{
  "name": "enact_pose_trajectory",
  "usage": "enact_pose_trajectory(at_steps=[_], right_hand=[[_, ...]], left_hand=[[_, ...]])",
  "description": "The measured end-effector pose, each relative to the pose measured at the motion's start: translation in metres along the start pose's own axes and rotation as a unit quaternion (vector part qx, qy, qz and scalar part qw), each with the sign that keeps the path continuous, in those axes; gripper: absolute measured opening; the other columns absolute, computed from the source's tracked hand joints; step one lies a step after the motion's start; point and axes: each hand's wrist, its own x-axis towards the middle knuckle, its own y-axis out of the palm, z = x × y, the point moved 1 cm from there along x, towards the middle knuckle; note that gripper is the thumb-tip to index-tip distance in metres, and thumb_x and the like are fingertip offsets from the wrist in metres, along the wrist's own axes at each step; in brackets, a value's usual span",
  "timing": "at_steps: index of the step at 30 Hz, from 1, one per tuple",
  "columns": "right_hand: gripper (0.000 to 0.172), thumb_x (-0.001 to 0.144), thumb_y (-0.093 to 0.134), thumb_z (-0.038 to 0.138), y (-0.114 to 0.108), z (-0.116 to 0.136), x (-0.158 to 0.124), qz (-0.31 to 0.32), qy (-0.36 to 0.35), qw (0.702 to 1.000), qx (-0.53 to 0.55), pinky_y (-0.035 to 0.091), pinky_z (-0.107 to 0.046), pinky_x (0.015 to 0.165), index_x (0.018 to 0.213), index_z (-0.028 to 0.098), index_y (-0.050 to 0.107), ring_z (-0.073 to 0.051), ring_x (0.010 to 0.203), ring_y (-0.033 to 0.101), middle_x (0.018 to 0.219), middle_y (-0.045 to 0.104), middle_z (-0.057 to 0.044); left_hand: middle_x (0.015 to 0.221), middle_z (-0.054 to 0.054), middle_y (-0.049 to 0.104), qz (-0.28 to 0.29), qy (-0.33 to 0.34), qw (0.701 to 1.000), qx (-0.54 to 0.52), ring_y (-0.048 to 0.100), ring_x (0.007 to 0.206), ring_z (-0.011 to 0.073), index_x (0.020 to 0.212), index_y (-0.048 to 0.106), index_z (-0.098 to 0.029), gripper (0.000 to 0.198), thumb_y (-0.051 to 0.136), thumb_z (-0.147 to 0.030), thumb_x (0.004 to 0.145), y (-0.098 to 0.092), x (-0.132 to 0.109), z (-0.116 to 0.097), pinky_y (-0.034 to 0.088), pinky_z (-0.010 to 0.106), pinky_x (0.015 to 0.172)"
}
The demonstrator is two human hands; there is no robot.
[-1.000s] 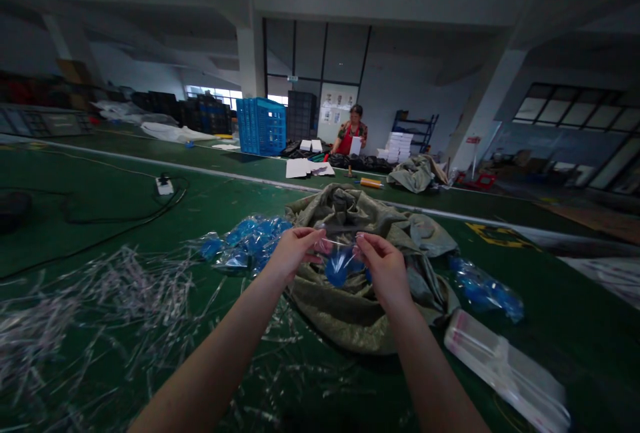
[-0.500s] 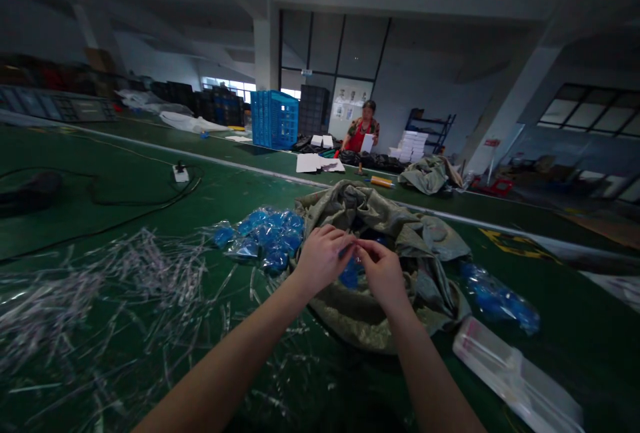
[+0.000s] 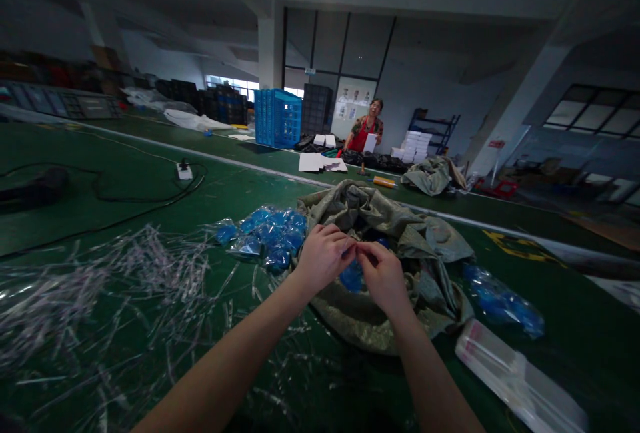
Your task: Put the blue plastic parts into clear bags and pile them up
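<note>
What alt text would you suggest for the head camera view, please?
A left hand and right hand meet over a blue item above an olive-green woven sack on a green work surface. Blue plastic-wrapped pieces lie left of the sack among clear plastic strips. Far off, a person in a red apron stands.

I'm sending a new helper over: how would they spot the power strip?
From the olive sack on the green work surface, look left and farther away. The white power strip lies there, a lone white block with a black plug in it.
</note>
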Motion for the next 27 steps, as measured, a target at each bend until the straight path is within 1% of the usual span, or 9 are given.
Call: enact_pose_trajectory(at_steps=[8, 13, 17, 20, 22, 23, 24, 25, 27], right_hand=[[0.02, 0.084, 0.05, 0.022, 0.002, 0.005, -0.002, 0.026, 0.003, 1.0, 0.005, 0.046, -0.031, 0.073, 0.088, 0.019, 0.07, -0.02, 0.08, 0.061, 0.087, 0.068, -0.006], [0.019, 0.083, 0.053, 0.024, 0.001, 0.007, -0.003, 0.024, 0.014, 0.999, 0.017, 0.047, -0.032, 0.075, 0.09, 0.019, 0.07, -0.02, 0.082, 0.063, 0.089, 0.07, -0.006], [0.018, 0.082, 0.055, 0.025, -0.002, 0.01, -0.003, 0.021, 0.024, 0.999, 0.02, 0.048, -0.032, 0.074, 0.088, 0.02, 0.071, -0.021, 0.08, 0.064, 0.087, 0.071, -0.005], [0.016, 0.081, 0.056, 0.026, -0.004, 0.01, -0.003, 0.022, 0.044, 0.999, 0.022, 0.049, -0.033, 0.072, 0.083, 0.02, 0.071, -0.021, 0.077, 0.064, 0.084, 0.072, -0.005], [0.015, 0.079, 0.059, 0.028, -0.005, 0.01, -0.003, 0.009, 0.066, 0.997, 0.046, 0.051, -0.034, 0.071, 0.082, 0.02, 0.071, -0.021, 0.075, 0.064, 0.082, 0.071, -0.005], [0.015, 0.079, 0.06, 0.03, -0.006, 0.009, -0.003, -0.002, 0.081, 0.994, 0.071, 0.053, -0.034, 0.07, 0.083, 0.02, 0.071, -0.021, 0.074, 0.064, 0.082, 0.071, -0.005], [0.017, 0.079, 0.061, 0.032, -0.006, 0.009, -0.002, -0.016, 0.098, 0.99, 0.101, 0.054, -0.035, 0.069, 0.085, 0.02, 0.07, -0.021, 0.074, 0.064, 0.082, 0.071, -0.005], [0.019, 0.079, 0.061, 0.035, -0.007, 0.008, -0.002, -0.033, 0.114, 0.984, 0.132, 0.055, -0.035, 0.067, 0.087, 0.02, 0.07, -0.021, 0.075, 0.064, 0.082, 0.07, -0.005], [0.023, 0.078, 0.063, 0.038, -0.008, 0.008, -0.002, -0.07, 0.136, 0.972, 0.178, 0.058, -0.035, 0.064, 0.091, 0.02, 0.069, -0.021, 0.076, 0.064, 0.082, 0.069, -0.005]], left_hand=[[0.079, 0.004, 0.066, -0.028, -0.036, 0.999, -0.023, 0.058, 0.081, 0.0189, 0.079, 0.062, -0.018, 0.006, 0.056, -0.017, 0.081, -0.002, 0.001, 0.003, 0.04, 0.033, 0.075], [0.076, 0.003, 0.064, -0.065, -0.087, 0.991, -0.075, 0.058, 0.078, 0.0177, 0.077, 0.058, -0.018, 0.005, 0.056, -0.016, 0.08, -0.001, 0.002, 0.002, 0.044, 0.031, 0.074], [0.076, 0.003, 0.062, -0.076, -0.128, 0.981, -0.123, 0.058, 0.077, 0.0175, 0.076, 0.057, -0.019, 0.005, 0.055, -0.017, 0.08, 0.002, 0.001, 0.001, 0.045, 0.03, 0.075], [0.075, 0.003, 0.062, -0.098, -0.198, 0.959, -0.176, 0.058, 0.075, 0.0163, 0.076, 0.057, -0.019, 0.004, 0.054, -0.017, 0.078, 0.001, 0.003, 0.007, 0.046, 0.029, 0.075], [0.073, 0.002, 0.062, -0.126, -0.279, 0.919, -0.248, 0.059, 0.072, 0.0154, 0.073, 0.057, -0.019, 0.005, 0.054, -0.02, 0.077, -0.002, 0.006, 0.016, 0.047, 0.029, 0.074], [0.073, 0.002, 0.063, -0.145, -0.323, 0.883, -0.308, 0.06, 0.071, 0.0152, 0.072, 0.057, -0.018, 0.007, 0.054, -0.022, 0.077, -0.005, 0.008, 0.022, 0.048, 0.029, 0.073], [0.075, 0.003, 0.064, -0.165, -0.365, 0.832, -0.384, 0.062, 0.072, 0.0153, 0.071, 0.056, -0.018, 0.008, 0.053, -0.023, 0.077, -0.007, 0.009, 0.029, 0.05, 0.029, 0.073], [0.079, 0.004, 0.066, -0.189, -0.401, 0.768, -0.463, 0.064, 0.073, 0.0155, 0.07, 0.054, -0.018, 0.009, 0.053, -0.023, 0.077, -0.011, 0.01, 0.036, 0.051, 0.029, 0.074], [0.088, 0.006, 0.068, -0.236, -0.449, 0.626, -0.593, 0.067, 0.078, 0.0162, 0.068, 0.05, -0.017, 0.007, 0.052, -0.019, 0.074, -0.019, 0.012, 0.052, 0.053, 0.03, 0.074]])
